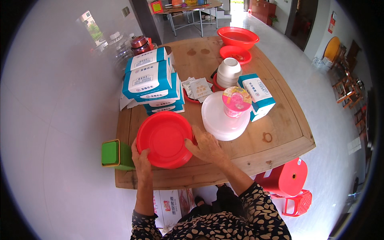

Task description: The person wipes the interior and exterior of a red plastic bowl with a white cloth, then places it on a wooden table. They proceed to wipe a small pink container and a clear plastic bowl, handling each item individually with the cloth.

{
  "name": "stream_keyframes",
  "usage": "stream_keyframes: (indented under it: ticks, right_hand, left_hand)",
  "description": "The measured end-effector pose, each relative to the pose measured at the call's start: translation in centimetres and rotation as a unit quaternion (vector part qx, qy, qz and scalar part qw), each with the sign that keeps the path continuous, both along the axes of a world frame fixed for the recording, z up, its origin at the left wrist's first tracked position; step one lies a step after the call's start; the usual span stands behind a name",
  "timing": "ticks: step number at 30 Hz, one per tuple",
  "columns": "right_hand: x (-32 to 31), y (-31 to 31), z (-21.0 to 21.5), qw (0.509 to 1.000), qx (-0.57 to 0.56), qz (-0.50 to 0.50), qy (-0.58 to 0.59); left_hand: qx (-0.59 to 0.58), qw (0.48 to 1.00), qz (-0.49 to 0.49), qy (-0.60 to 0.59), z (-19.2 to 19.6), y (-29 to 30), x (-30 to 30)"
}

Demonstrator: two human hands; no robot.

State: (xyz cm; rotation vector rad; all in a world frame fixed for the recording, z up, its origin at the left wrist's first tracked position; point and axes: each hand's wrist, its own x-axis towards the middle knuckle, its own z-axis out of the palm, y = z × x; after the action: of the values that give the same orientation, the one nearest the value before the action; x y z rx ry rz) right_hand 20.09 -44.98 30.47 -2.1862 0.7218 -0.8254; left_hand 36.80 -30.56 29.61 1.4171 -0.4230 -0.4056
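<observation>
Gripping at the basin's left rim: left hand (142, 160), thumb inside, fingers outside, forearm rising from below. Right hand (208, 146), reaching in from lower right, pinches the opposite rim, thumb toward the inside. Containers, left to right: green bin (111, 153) beside the table edge; red basin (166, 138) between both hands, on the wooden table (256, 150) near its front edge, inner floor visible; red dish (190, 98) bearing pale sachets (201, 88); white round stack (218, 124), pink-lidded cup (237, 100) on top; white bowls (229, 72) stacked upside down just behind.
</observation>
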Motion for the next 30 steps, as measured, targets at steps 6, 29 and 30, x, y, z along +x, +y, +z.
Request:
stream_keyframes:
  ticks: [6,29,30]
  right_hand:
    - [-1.2,-0.7,0.2,0.995,0.090,0.051,0.017]
    - [-7.1,-3.2,-4.1,0.944,0.113,0.291,0.108]
    - [-6.6,-2.8,-3.7,0.943,0.138,0.284,0.102]
  left_hand:
    - [0.020,1.000,-0.020,0.013,0.0,0.0,-0.1]
    - [0.048,0.936,0.349,-0.026,-2.2,4.8,-5.2]
    - [0.078,0.923,0.373,-0.056,-2.3,5.2,-4.7]
